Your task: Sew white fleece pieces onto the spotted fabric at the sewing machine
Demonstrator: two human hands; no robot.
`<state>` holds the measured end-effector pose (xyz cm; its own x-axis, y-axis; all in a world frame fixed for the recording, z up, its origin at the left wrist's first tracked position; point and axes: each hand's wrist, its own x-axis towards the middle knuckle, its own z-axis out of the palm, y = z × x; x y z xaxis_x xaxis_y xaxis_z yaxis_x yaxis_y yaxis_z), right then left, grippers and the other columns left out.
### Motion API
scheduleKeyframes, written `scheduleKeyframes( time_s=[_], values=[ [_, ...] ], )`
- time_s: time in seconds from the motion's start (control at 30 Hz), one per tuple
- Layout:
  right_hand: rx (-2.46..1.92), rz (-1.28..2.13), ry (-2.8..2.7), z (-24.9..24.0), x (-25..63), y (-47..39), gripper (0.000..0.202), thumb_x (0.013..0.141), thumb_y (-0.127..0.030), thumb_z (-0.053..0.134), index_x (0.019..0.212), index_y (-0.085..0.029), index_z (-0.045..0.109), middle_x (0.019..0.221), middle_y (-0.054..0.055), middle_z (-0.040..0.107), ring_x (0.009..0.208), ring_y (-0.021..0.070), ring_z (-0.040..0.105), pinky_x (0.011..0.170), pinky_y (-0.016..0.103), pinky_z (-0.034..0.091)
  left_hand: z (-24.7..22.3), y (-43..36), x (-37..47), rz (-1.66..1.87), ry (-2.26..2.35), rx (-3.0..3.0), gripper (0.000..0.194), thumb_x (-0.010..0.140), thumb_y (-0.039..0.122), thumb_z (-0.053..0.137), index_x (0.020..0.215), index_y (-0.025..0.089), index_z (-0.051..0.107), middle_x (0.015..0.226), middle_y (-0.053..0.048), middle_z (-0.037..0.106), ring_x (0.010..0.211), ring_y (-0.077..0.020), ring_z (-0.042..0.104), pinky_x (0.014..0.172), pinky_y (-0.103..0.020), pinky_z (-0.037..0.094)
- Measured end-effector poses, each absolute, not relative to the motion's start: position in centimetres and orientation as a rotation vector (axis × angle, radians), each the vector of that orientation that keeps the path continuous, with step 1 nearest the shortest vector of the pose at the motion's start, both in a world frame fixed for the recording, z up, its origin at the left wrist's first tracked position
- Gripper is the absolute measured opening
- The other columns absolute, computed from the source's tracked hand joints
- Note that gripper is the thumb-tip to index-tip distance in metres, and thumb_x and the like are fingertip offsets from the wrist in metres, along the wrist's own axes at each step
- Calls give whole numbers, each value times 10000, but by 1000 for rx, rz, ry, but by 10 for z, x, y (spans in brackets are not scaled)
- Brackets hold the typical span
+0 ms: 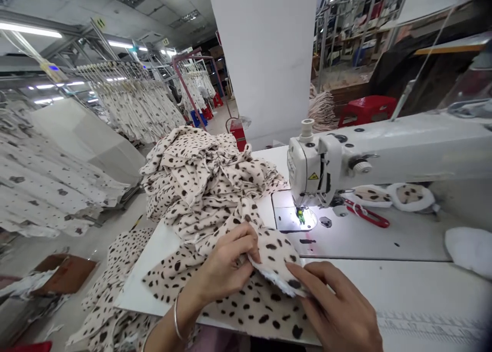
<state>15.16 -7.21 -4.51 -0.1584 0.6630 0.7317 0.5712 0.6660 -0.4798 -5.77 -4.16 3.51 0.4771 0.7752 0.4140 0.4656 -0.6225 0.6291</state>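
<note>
My left hand [230, 262] pinches one end of a fabric edge on the spotted cloth [274, 249], a bracelet around its wrist. At the other end of that edge, my right hand [334, 301] holds the cloth between thumb and fingers. White fluffy lining shows along the edge between the two hands. Behind them the white sewing machine [307, 172] stands with its needle area lit, and the cloth lies in front of it, apart from the needle. A large heap of spotted fabric [207, 172] rests left of the machine.
Red snips [367, 213] and small oval spotted pieces [409, 194] lie under the machine arm. A white piece [471, 249] is at the right. Beyond are a white pillar [269, 60], a red stool [369, 108] and hanging garments [130, 106]. Fabric hangs over the table's left edge.
</note>
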Motion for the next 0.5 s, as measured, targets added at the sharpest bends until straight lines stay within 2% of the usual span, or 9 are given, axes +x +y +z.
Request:
scheduleKeyframes(
  time_s=[0.17, 0.3, 0.37, 0.43, 0.5],
  values=[
    [-978, 103, -1869, -48, 153, -74, 432, 851, -5, 474, 1203, -241, 563, 886, 60, 615, 770, 185, 632, 690, 307, 516, 35, -41, -53, 1031, 1003, 2389, 249, 762, -68, 435, 780, 176, 484, 826, -32, 487, 770, -141, 494, 622, -239, 397],
    [-1102, 281, -1861, -48, 159, -69, 422, 835, -58, 446, 1191, -249, 568, 1054, 87, 613, 931, 214, 645, 741, 308, 539, 42, -40, -56, 1076, 1096, 2490, 272, 818, -54, 454, 925, 167, 572, 828, -34, 504, 760, -145, 502, 622, -246, 415],
    [-1146, 569, -1861, -43, 166, -64, 421, 776, -76, 441, 1119, -262, 599, 1085, 69, 627, 947, 210, 655, 719, 288, 553, 54, -43, -57, 1091, 1199, 2644, 281, 846, -23, 476, 981, 180, 617, 864, -53, 520, 819, -175, 507, 662, -282, 435],
    [-1119, 984, -1796, -35, 172, -59, 334, 753, -125, 458, 1003, -263, 630, 1019, 45, 666, 891, 202, 673, 695, 281, 561, 71, -48, -58, 1047, 1301, 2787, 217, 855, 33, 499, 912, 188, 640, 1017, -98, 559, 1009, -248, 506, 813, -397, 452],
    [-1085, 1412, -1628, -26, 175, -53, 217, 791, -229, 473, 919, -246, 647, 868, 38, 688, 734, 197, 676, 594, 284, 554, 91, -50, -57, 946, 1321, 2822, 168, 878, 100, 483, 853, 185, 625, 1162, -111, 580, 1200, -313, 451, 996, -534, 359]
  ],
)
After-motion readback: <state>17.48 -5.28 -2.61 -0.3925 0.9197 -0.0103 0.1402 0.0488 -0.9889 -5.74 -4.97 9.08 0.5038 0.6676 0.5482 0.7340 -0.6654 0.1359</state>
